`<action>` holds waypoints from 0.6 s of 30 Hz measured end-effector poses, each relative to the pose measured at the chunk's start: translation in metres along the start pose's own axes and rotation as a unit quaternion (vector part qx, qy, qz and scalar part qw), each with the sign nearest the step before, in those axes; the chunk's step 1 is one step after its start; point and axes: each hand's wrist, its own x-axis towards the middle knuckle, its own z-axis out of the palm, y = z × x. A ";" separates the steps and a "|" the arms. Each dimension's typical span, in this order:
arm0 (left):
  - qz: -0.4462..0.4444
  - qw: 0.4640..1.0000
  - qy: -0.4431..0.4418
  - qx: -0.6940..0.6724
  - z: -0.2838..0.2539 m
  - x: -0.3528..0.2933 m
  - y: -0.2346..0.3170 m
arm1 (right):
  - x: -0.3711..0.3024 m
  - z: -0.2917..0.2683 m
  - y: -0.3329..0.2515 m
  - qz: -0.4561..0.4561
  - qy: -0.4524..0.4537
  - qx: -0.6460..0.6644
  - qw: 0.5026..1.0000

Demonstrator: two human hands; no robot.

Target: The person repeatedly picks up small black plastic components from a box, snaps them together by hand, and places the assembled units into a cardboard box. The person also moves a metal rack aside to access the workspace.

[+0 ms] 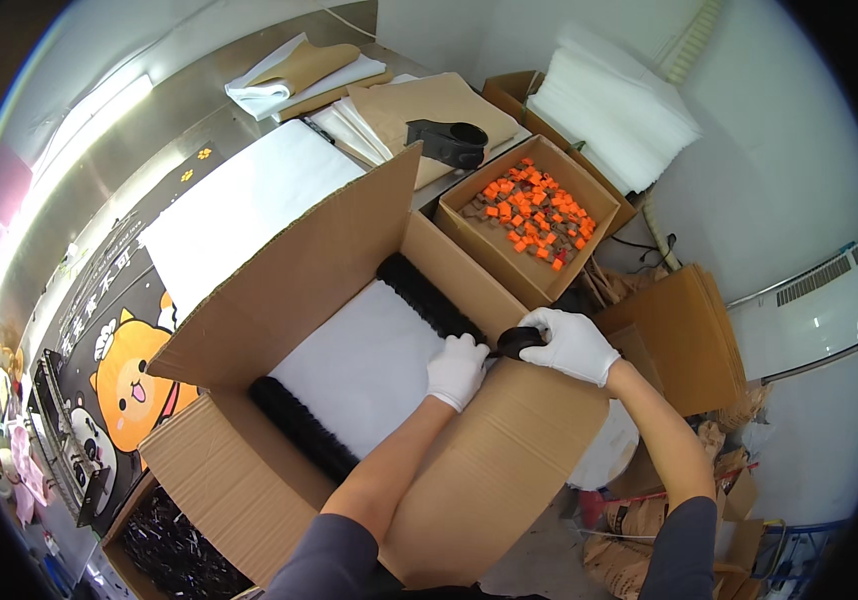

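Note:
A large open cardboard box stands before me. Inside it lies a white sheet with a black bristly strip on its far right side and another black strip on its near left side. My left hand, in a white glove, reaches into the box at the end of the far strip, its fingers closed; what they pinch is partly hidden. At the box's right edge, my gloved right hand grips a small black roll that looks like tape. A dark bit shows between the hands.
Beyond the box stands a carton of orange and brown small pieces. A black tape dispenser lies on brown paper. White foam sheets lean behind. Black shreds fill a box at lower left. Flattened cardboard stands right.

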 end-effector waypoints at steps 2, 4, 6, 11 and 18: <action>-0.004 1.000 -0.001 0.009 0.003 -0.003 -0.002 | 0.013 0.000 0.002 -0.054 -0.045 -0.095 0.993; -0.004 1.000 -0.003 0.026 0.015 -0.004 -0.009 | 0.025 0.007 0.000 -0.090 -0.081 -0.182 0.976; -0.025 1.000 0.014 -0.009 0.017 -0.008 -0.012 | 0.035 0.021 0.001 -0.104 -0.117 -0.267 0.951; -0.122 0.991 0.012 -0.058 0.012 -0.020 -0.024 | 0.066 0.049 0.001 -0.136 -0.222 -0.320 0.911; -0.110 0.984 0.002 -0.139 0.020 -0.022 -0.027 | 0.087 0.093 0.017 -0.162 -0.193 -0.422 0.871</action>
